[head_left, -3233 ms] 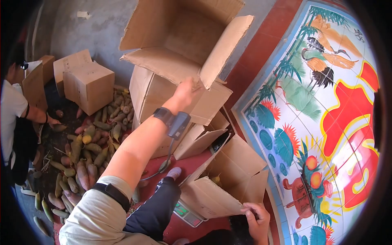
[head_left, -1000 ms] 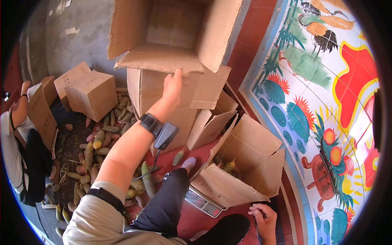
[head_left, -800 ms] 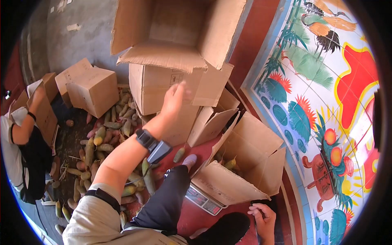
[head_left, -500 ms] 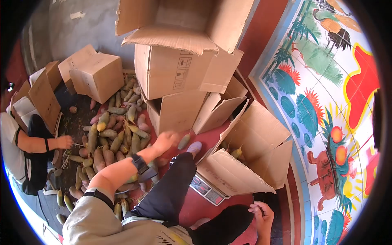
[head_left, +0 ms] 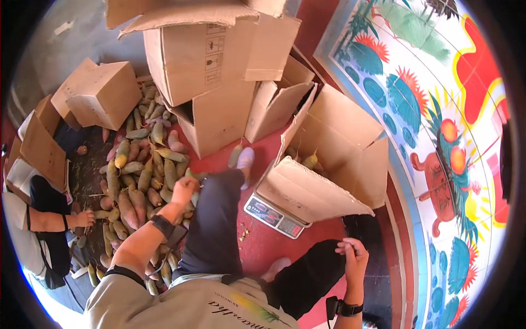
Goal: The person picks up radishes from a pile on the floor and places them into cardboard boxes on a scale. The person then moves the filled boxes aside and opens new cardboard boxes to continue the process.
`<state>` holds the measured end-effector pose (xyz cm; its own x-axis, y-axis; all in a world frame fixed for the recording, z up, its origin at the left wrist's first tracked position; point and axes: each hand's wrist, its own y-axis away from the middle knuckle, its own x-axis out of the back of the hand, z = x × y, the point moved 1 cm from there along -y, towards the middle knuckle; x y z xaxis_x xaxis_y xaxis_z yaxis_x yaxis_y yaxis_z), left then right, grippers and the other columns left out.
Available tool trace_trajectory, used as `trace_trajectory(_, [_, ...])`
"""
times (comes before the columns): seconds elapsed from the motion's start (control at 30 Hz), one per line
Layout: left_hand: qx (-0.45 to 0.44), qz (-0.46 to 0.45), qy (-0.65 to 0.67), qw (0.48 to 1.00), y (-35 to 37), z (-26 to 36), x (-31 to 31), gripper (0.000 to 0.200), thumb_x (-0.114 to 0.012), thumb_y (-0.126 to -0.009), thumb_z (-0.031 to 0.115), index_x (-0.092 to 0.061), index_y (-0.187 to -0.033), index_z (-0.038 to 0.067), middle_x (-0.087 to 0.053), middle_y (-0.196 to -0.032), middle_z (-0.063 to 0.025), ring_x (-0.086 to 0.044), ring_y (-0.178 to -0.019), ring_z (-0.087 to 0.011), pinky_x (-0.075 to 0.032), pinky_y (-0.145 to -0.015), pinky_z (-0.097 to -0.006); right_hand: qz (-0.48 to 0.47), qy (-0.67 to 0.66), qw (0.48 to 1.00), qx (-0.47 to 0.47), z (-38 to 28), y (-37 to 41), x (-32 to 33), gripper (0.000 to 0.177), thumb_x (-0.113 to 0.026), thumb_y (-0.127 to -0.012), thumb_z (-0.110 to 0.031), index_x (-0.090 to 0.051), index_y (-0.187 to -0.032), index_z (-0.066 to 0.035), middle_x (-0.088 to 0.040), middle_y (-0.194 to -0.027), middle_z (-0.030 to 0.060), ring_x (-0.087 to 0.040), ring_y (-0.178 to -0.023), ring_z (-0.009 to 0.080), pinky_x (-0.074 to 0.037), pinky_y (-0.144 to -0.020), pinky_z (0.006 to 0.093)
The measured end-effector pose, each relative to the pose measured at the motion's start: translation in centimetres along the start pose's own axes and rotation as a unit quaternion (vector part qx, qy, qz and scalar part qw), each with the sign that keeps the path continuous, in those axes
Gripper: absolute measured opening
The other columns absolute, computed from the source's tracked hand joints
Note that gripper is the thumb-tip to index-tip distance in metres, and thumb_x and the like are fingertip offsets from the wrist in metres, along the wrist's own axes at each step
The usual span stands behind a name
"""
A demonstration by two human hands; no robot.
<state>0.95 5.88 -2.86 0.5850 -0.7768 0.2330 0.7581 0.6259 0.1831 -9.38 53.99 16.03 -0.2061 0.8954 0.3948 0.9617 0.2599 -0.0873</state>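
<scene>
My left hand, with a watch on its wrist, is at the right edge of a heap of green and reddish radishes. Its fingers are curled in beside a green radish top; whatever lies inside them I cannot tell. Over my right knee, my right hand hangs with loosely curled fingers and nothing visible in them. In front of me, an open cardboard box with a few radishes inside stands on a digital scale. One radish lies on the red floor by my shoe.
Stacked cardboard boxes rise ahead, with another open box beside them. More boxes stand behind the heap. At far left a co-worker's hand reaches to the radishes. A painted tile wall runs along the right.
My left hand has moved left and back from over the red floor to the edge of the heap. The view has shifted; my right hand stays by the knee. The co-worker's hand is lower at the heap.
</scene>
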Motion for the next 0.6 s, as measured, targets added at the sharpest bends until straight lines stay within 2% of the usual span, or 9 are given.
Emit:
trace_trajectory(0.07, [-0.027,0.078,0.164,0.983,0.4,1.6,0.7,0.015,-0.044,-0.088,0.005,-0.057,-0.094,0.004,-0.062,-0.082,-0.0054,-0.058,-0.072,-0.0154,-0.045,-0.065,-0.0288,0.001,-0.008,1.000,0.007,0.0,0.5,-0.1,0.015,-0.049,-0.089,-0.006,-0.059,-0.098,0.000,-0.065,-0.082,0.0092,-0.063,-0.070,0.0145,-0.047,-0.064,0.0243])
trace_trajectory(0.1, [-0.043,0.072,0.184,0.979,0.4,2.2,1.2,0.015,-0.041,-0.089,0.004,-0.055,-0.096,0.005,-0.061,-0.085,-0.0054,-0.059,-0.074,-0.0150,-0.045,-0.066,-0.0280,0.005,-0.008,1.000,0.003,0.0,0.7,-0.1,0.015,-0.049,-0.089,-0.006,-0.059,-0.098,0.000,-0.065,-0.082,0.0092,-0.063,-0.070,0.0145,-0.047,-0.064,0.0243])
trace_trajectory(0.2, [-0.056,0.111,0.179,0.976,1.2,4.4,1.4,0.014,-0.042,-0.087,-0.001,-0.054,-0.095,0.001,-0.061,-0.082,-0.0080,-0.058,-0.074,-0.0155,-0.047,-0.071,-0.0281,0.006,-0.027,1.000,-0.003,-0.1,0.9,-0.2,0.014,-0.050,-0.089,-0.005,-0.060,-0.097,0.000,-0.065,-0.083,0.0093,-0.062,-0.070,0.0145,-0.047,-0.065,0.0243])
trace_trajectory(0.27, [-0.103,0.137,0.189,0.967,1.7,5.4,1.4,0.017,-0.041,-0.087,-0.003,-0.053,-0.098,0.001,-0.061,-0.084,-0.0079,-0.057,-0.076,-0.0149,-0.047,-0.074,-0.0282,0.002,-0.033,0.999,0.004,-0.2,1.0,-0.3,0.014,-0.051,-0.089,-0.006,-0.060,-0.097,0.000,-0.065,-0.083,0.0091,-0.062,-0.070,0.0147,-0.046,-0.065,0.0242])
trace_trajectory(0.5, [-0.194,0.126,0.199,0.952,2.8,7.4,0.2,0.020,-0.040,-0.086,-0.006,-0.052,-0.101,0.001,-0.060,-0.087,-0.0075,-0.057,-0.080,-0.0141,-0.046,-0.078,-0.0268,0.008,-0.031,0.999,-0.003,-0.1,1.2,-0.6,0.015,-0.050,-0.089,-0.007,-0.060,-0.097,0.000,-0.065,-0.083,0.0094,-0.062,-0.071,0.0146,-0.046,-0.065,0.0242])
trace_trajectory(0.57, [-0.247,0.108,0.158,0.950,2.9,7.7,0.0,0.019,-0.041,-0.089,-0.003,-0.052,-0.102,0.004,-0.059,-0.092,-0.0051,-0.055,-0.086,-0.0123,-0.044,-0.082,-0.0254,0.005,-0.035,0.999,0.004,-0.1,1.3,-0.7,0.015,-0.050,-0.089,-0.008,-0.060,-0.098,0.000,-0.065,-0.084,0.0094,-0.062,-0.071,0.0146,-0.046,-0.066,0.0242])
trace_trajectory(0.6, [-0.258,0.103,0.147,0.949,3.0,7.9,-0.2,0.017,-0.042,-0.090,-0.002,-0.051,-0.104,0.002,-0.057,-0.095,-0.0055,-0.054,-0.089,-0.0130,-0.044,-0.084,-0.0263,0.007,-0.036,0.999,0.005,-0.1,1.4,-0.8,0.015,-0.050,-0.089,-0.008,-0.060,-0.098,0.000,-0.065,-0.084,0.0095,-0.062,-0.072,0.0146,-0.046,-0.066,0.0241])
